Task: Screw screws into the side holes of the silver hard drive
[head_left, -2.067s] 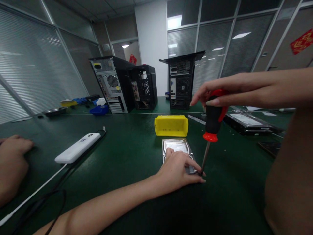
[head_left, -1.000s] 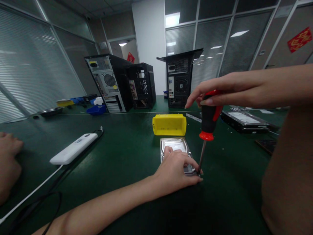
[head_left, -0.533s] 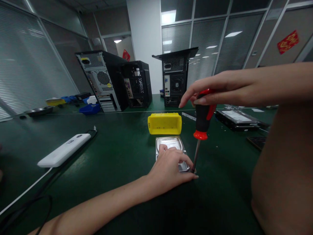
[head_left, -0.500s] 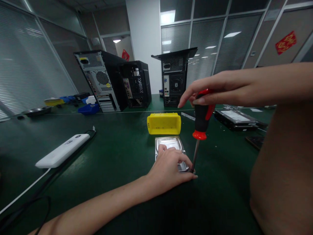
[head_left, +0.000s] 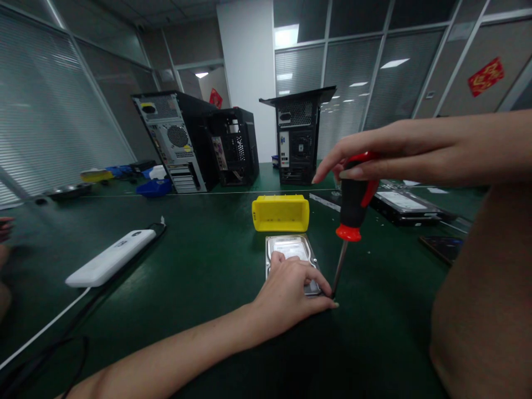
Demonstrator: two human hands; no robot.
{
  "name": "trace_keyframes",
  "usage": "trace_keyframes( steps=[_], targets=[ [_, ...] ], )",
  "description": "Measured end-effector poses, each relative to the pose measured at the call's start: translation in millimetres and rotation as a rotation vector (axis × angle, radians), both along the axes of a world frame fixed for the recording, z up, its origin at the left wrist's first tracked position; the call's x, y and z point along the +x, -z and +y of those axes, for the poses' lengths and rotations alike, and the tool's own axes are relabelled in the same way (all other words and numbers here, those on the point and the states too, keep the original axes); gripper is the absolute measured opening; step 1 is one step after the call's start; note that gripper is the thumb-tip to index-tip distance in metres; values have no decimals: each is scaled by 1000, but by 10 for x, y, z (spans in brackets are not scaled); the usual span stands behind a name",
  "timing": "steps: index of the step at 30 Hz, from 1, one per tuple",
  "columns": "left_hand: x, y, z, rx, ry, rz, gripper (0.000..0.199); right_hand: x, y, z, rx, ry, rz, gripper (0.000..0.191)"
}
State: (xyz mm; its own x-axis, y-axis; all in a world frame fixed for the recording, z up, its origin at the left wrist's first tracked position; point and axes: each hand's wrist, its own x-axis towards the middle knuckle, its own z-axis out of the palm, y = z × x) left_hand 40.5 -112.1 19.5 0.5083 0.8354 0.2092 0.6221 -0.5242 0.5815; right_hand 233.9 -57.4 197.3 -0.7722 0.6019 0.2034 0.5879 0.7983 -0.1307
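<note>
A silver hard drive point(head_left: 291, 244) lies flat on the green table point(head_left: 199, 238), just in front of a yellow bin point(head_left: 280, 215). My left hand point(head_left: 291, 282) rests over the drive's near part, its thumb and a finger close together at the near right corner. My right hand point(head_left: 374, 149) is closed round the top of a red and black screwdriver point(head_left: 352, 205). The screwdriver leans a little, handle to the right, and its shaft comes down beside my left fingertips. The tip itself is too small to make out.
Three computer cases point(head_left: 177, 138) stand at the back. On the left are a white power strip point(head_left: 112, 257), a blue bin point(head_left: 153, 188) and part of another person's hand point(head_left: 5, 228). Dark drives point(head_left: 405, 205) lie on the right.
The screwdriver handle has shifted slightly right with my right hand and leans more. Part of another person's hand has come into view at the left edge. The view has shifted slightly.
</note>
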Motion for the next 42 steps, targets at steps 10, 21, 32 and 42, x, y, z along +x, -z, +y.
trace_keyframes(
  steps=[10,21,32,42],
  targets=[
    [8,-15,-25,8,-5,25,15,-60,-7,-38,-51,34,-13,33],
    [20,-10,-33,13,-4,20,13,-11,17,70,-75,-6,-29,42],
    [28,-18,-49,38,-6,10,14,-100,-38,-67,-77,-67,-63,48],
    [10,-22,-43,72,-1,71,14,-136,-61,-182,13,-32,-63,48]
  ],
)
